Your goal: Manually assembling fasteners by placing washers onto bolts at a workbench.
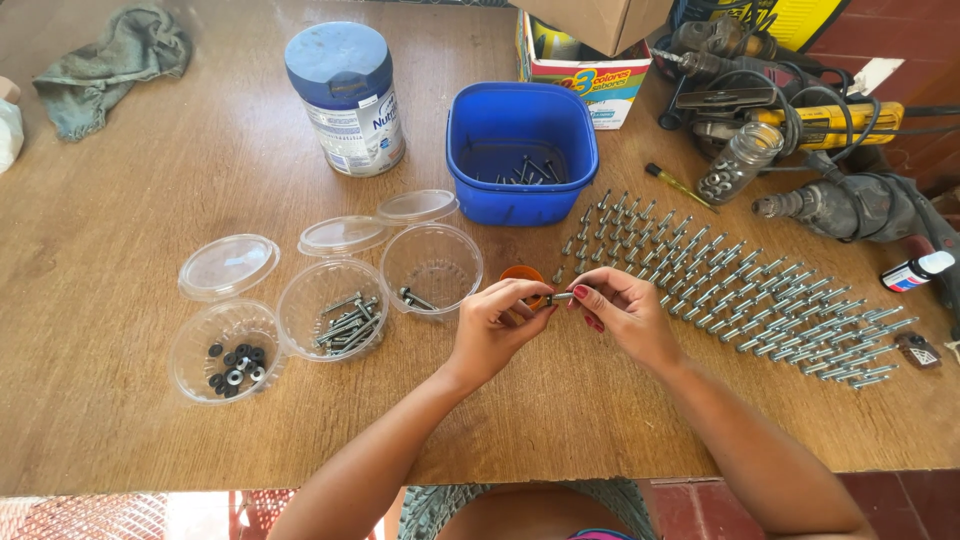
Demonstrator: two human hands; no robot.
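Note:
My left hand (497, 322) and my right hand (622, 313) meet over the wooden table (120, 210), both pinching one small silver bolt (560, 297) between the fingertips. Just behind the hands an orange lid or cup (521, 273) peeks out. Rows of several upright bolts (730, 285) stand to the right of my right hand. To the left sit three clear plastic cups: one with a couple of bolts (430, 268), one with several bolts (333, 308), one with black washers (226, 350).
A blue tub (521, 150) holding several screws stands behind the hands. A blue-lidded can (346, 97), a grey rag (108, 62), a cardboard box (580, 75), a glass jar (740, 160), power drills (840, 205) and a small bottle (918, 271) line the back and right.

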